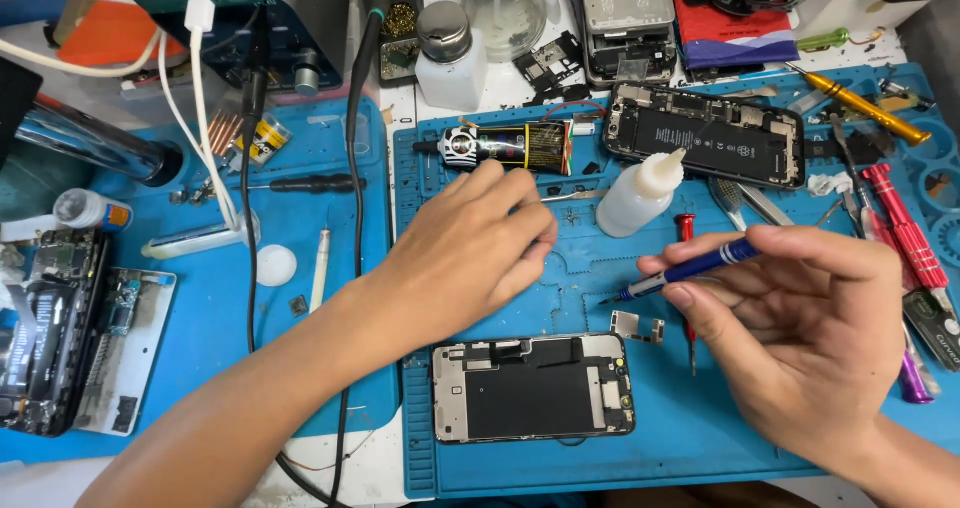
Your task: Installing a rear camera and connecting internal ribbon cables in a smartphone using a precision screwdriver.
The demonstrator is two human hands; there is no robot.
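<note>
My right hand [800, 338] grips a blue screwdriver [690, 268] whose tip points left, just above a small metal bracket [637, 326] on the blue mat [560, 468]. My left hand [470, 253] hovers palm down over the mat's middle, fingers curled near a pair of tweezers [570, 196]; whether it pinches anything is hidden. A phone screen assembly [532, 386] lies face down below both hands. An opened phone body [705, 133] with its black battery lies at the back.
A white squeeze bottle [640, 193], a dark glue tube [505, 146], a red screwdriver [686, 230], a yellow screwdriver [865, 108] and red tools [905, 228] lie around the mat. Cables [352, 168] cross a second mat [210, 318], and a dismantled phone [55, 328] is at the left.
</note>
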